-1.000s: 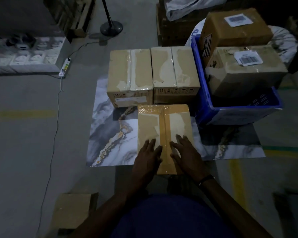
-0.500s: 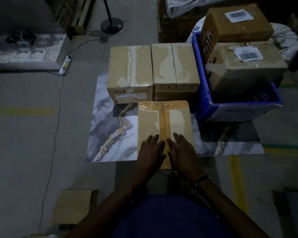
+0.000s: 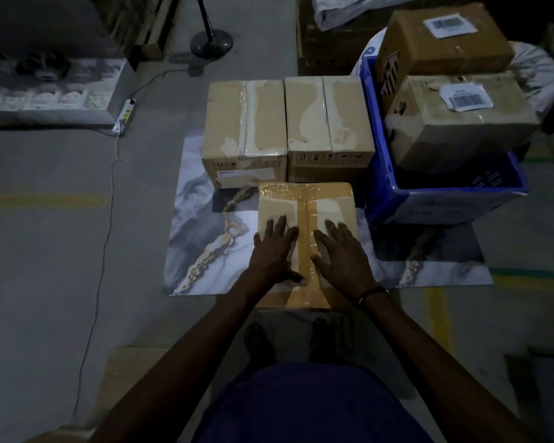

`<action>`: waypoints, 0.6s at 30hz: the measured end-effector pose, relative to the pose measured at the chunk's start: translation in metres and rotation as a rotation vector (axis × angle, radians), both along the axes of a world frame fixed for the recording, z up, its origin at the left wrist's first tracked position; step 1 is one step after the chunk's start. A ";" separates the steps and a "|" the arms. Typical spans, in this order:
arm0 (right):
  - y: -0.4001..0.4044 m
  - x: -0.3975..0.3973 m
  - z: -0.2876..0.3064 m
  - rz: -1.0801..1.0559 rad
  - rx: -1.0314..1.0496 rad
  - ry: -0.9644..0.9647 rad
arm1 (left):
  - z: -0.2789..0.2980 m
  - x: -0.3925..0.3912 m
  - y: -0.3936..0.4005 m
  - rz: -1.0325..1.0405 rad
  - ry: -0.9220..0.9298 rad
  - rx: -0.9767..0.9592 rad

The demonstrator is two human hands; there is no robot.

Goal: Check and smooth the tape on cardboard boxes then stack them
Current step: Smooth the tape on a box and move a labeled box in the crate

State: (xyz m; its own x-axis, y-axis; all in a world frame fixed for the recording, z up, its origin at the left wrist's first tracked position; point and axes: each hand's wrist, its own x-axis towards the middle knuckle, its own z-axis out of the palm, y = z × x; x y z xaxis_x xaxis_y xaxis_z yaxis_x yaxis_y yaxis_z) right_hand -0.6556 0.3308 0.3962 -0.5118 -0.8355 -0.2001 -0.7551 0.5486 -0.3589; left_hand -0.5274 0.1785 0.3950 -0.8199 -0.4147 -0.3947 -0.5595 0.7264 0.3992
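A taped cardboard box (image 3: 304, 199) lies flat on a marble-patterned mat (image 3: 199, 238) in front of me. A brown tape strip (image 3: 306, 251) runs down its middle. My left hand (image 3: 274, 251) presses flat on the box top left of the strip, fingers spread. My right hand (image 3: 341, 254) presses flat on the right side, fingers straight. Behind it stand two taller taped boxes side by side, one on the left (image 3: 245, 123) and one on the right (image 3: 328, 119).
A blue crate (image 3: 378, 174) at the right holds two labelled cardboard boxes (image 3: 454, 123). A power strip (image 3: 126, 115) and its cable lie on the floor at left. A fan base (image 3: 211, 39) stands behind. Flat cardboard (image 3: 122, 378) lies near my left arm.
Both hands have slid forward along the box top, from its near end toward its middle, on either side of the tape strip. They have also spread apart a little.
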 end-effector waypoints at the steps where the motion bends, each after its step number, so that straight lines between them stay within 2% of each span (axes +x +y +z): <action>1: -0.002 -0.002 0.002 0.003 -0.002 0.006 | 0.003 -0.002 0.000 0.000 -0.013 -0.005; 10: 0.004 0.012 -0.001 -0.003 0.053 -0.001 | 0.002 -0.007 0.035 -0.011 -0.044 -0.010; 14: 0.011 0.013 0.003 -0.025 0.023 -0.065 | 0.006 0.004 0.034 0.021 0.029 0.002; 18: 0.032 0.023 0.002 -0.038 0.009 -0.068 | -0.007 0.034 0.046 0.037 0.136 -0.118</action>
State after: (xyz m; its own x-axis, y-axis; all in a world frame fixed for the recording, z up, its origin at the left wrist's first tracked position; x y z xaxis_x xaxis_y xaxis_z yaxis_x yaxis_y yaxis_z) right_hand -0.6330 0.3626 0.3977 -0.5284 -0.8135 -0.2428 -0.7077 0.5801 -0.4033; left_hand -0.4938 0.2250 0.3885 -0.8460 -0.4821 -0.2278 -0.5330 0.7525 0.3868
